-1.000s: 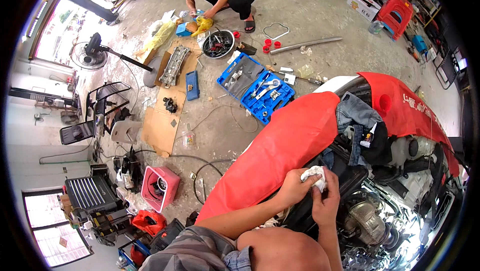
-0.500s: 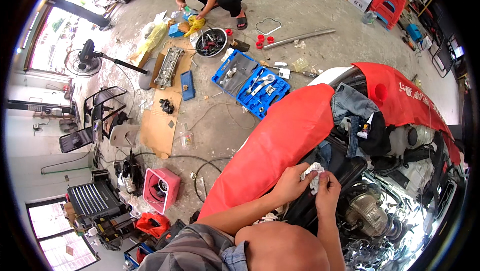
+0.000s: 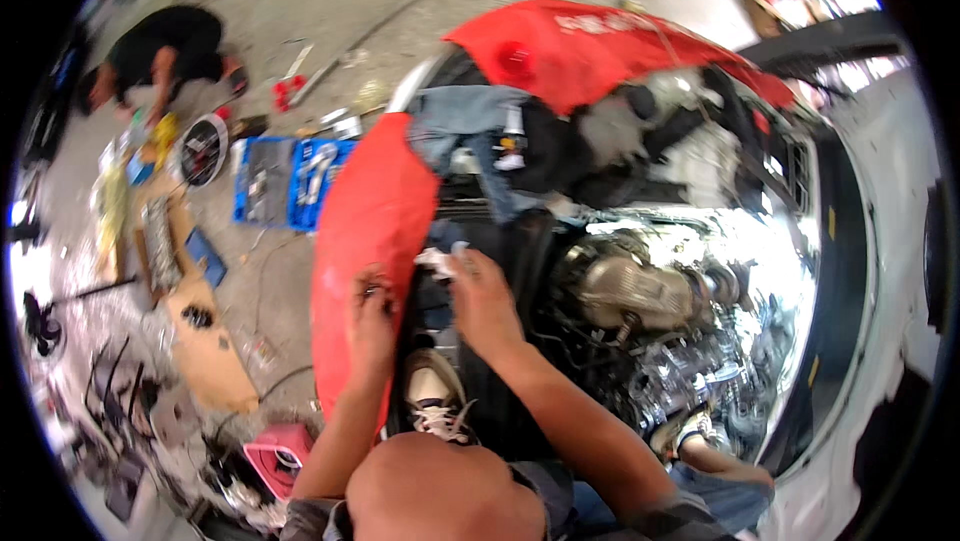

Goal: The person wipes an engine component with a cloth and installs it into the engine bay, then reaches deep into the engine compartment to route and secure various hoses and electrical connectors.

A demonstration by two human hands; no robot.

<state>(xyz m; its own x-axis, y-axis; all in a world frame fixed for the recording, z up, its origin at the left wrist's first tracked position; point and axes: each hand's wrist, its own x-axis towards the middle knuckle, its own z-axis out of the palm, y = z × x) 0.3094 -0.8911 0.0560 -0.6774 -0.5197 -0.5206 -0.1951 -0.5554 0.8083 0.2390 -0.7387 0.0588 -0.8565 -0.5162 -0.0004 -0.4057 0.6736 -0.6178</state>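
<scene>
A crumpled white tissue or rag (image 3: 434, 261) sits at the fingertips of my right hand (image 3: 487, 306), which is closed on it above the black trim beside the engine bay. To its left, my left hand (image 3: 370, 331) is apart from it, over the edge of the red fender cover (image 3: 360, 211). Its fingers are curled around something small and dark, too blurred to name. Right of my hands lies the open engine bay, with a dull metal heat shield (image 3: 630, 289). Denim clothing (image 3: 455, 121) lies on the car beyond my hands.
My shoe (image 3: 434, 386) stands on the car just below my hands. On the floor at left are an open blue tool case (image 3: 268, 181), cardboard (image 3: 215, 366) and a pink bin (image 3: 270, 454). A co-worker in black (image 3: 180, 41) bends low at far left. The raised hood (image 3: 885, 131) borders the right.
My view has turned right, toward the engine bay. My hands, together on the white tissue before, are now apart; the tissue is at my right hand.
</scene>
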